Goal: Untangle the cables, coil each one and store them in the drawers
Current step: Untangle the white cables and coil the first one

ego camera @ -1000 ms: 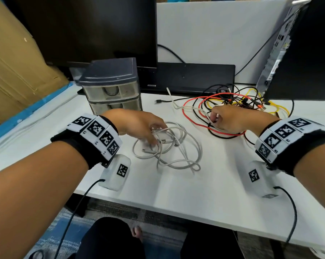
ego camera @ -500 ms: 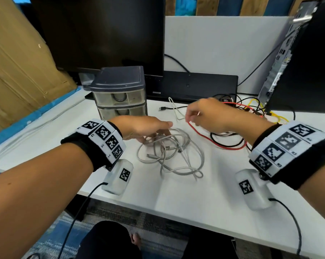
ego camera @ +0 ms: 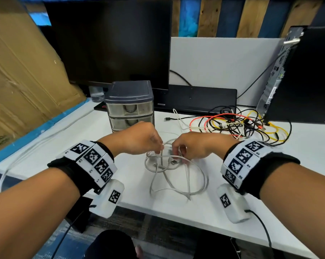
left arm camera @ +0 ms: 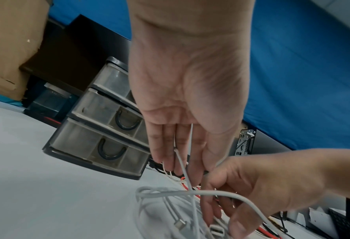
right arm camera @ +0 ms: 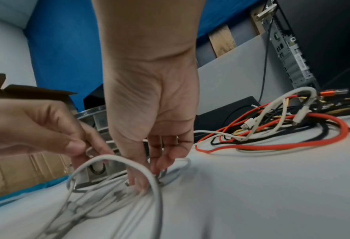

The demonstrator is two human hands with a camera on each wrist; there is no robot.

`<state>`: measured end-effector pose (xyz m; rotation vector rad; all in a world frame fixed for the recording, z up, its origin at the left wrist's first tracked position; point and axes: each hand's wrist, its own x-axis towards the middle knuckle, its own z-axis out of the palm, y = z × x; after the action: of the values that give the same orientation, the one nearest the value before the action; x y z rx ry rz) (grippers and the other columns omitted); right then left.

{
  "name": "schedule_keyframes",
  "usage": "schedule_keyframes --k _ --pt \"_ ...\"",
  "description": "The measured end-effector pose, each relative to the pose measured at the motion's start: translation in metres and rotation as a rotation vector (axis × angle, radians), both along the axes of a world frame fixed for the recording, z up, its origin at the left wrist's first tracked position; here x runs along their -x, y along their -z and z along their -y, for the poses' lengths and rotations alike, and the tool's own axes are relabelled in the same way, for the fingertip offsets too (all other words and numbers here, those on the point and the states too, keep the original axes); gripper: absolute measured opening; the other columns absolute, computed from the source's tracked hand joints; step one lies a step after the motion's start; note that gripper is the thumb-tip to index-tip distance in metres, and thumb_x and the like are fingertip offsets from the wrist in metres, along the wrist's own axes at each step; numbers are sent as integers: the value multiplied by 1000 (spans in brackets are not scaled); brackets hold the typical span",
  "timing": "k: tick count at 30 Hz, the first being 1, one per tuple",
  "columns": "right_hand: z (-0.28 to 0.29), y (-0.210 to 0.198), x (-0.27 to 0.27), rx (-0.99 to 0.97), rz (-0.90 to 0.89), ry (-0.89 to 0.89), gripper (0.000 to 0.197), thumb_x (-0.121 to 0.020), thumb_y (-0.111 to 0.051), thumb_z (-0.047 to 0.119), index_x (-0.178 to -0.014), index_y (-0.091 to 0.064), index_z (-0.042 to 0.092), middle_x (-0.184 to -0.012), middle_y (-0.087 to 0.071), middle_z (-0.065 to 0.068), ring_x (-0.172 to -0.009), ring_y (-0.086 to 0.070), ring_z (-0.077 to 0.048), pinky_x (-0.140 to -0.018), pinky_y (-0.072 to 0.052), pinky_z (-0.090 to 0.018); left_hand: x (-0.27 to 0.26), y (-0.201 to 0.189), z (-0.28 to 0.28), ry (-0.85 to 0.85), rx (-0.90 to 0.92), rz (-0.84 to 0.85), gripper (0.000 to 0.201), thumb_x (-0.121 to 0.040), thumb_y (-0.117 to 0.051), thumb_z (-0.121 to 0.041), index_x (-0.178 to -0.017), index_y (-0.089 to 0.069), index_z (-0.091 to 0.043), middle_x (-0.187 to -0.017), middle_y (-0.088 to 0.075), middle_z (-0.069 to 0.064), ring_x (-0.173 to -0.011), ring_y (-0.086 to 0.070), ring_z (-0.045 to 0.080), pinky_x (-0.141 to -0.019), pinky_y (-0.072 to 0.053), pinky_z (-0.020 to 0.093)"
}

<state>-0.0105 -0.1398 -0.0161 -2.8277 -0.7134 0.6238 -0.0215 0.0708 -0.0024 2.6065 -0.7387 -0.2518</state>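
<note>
A loose pile of white cable [ego camera: 176, 176] lies on the white desk [ego camera: 204, 212] in front of me. My left hand [ego camera: 160, 146] hovers over its far side and pinches a thin white strand [left arm camera: 187, 176] between thumb and fingers. My right hand [ego camera: 176, 152] is close beside it, fingers curled down into the loops and pinching a strand near a USB plug [ego camera: 173, 162]. A tangle of red, black and yellow cables [ego camera: 238, 126] lies at the back right. The grey drawer unit [ego camera: 129, 105] stands behind my left hand, drawers pushed in.
A black monitor [ego camera: 111, 40] and a flat black box [ego camera: 199, 98] stand at the back. A computer tower [ego camera: 298, 75] is at the right. Cardboard [ego camera: 23, 81] leans at the left. The desk's front edge is close to me.
My right hand has left the coloured tangle and come left to the white cable pile. My left hand has lifted slightly with a strand. Both hands now meet over the pile.
</note>
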Motion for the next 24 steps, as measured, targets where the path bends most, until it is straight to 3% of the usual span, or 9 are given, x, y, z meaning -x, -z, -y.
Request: schedule_keyframes --k 4,8,10,12,15,18,21,24 --pt "4 4 4 -68 -27 42 13 -91 -70 20 -89 -66 33 -88 -61 11 -80 -56 -11 -69 -46 -26 -1 4 -4 -14 51 37 7 -91 -77 -25 -89 -83 -23 -102 -79 -8 -96 -70 4 -92 -57 33" --pt "15 -1 -6 -392 189 348 12 -94 -69 18 -101 -60 22 -90 -54 5 -79 -56 -18 -62 -44 -25 -1 5 -6 17 29 79 10 -92 -77 -18 -98 -82 -21 -96 -77 -12 -91 -68 1 -88 -58 30" --pt "17 -1 -11 -315 144 409 16 -98 -66 24 -112 -58 21 -92 -50 6 -73 -56 -15 -58 -45 -24 0 6 -4 14 42 91 12 -92 -75 -12 -98 -82 -21 -92 -75 -12 -88 -67 1 -83 -57 26" --pt "13 5 -12 -179 69 359 17 -101 -61 27 -116 -60 19 -89 -54 5 -68 -59 -13 -58 -51 -25 0 7 -1 -9 66 102 16 -92 -73 -8 -97 -81 -21 -92 -73 -11 -84 -65 2 -79 -55 24" --pt "4 14 -12 -185 63 337 9 -102 -58 22 -101 -64 16 -76 -63 2 -64 -63 -14 -59 -55 -27 0 9 5 -44 75 183 21 -91 -74 -8 -102 -76 -26 -106 -60 -8 -82 -58 4 -80 -53 28" --pt "0 16 -14 -233 145 359 20 -102 -58 16 -83 -63 15 -69 -68 0 -55 -67 -10 -56 -53 -23 -2 12 8 -189 93 109 44 -90 -76 -14 -122 -55 -34 -118 -43 -3 -93 -58 16 -85 -55 34" --pt "-1 15 -15 -271 255 372 20 -99 -61 14 -80 -67 10 -76 -70 -5 -71 -74 -21 -74 -62 -37 -1 16 13 -86 -159 -76 46 -89 -74 -21 -129 -55 -35 -127 -51 1 -109 -58 22 -93 -54 40" --pt "5 8 -17 -298 381 402 21 -97 -61 15 -79 -69 8 -78 -72 -8 -78 -72 -25 -76 -60 -39 6 14 22 26 -353 -101 37 -94 -65 -18 -130 -66 -28 -125 -56 -3 -111 -55 20 -91 -50 31"
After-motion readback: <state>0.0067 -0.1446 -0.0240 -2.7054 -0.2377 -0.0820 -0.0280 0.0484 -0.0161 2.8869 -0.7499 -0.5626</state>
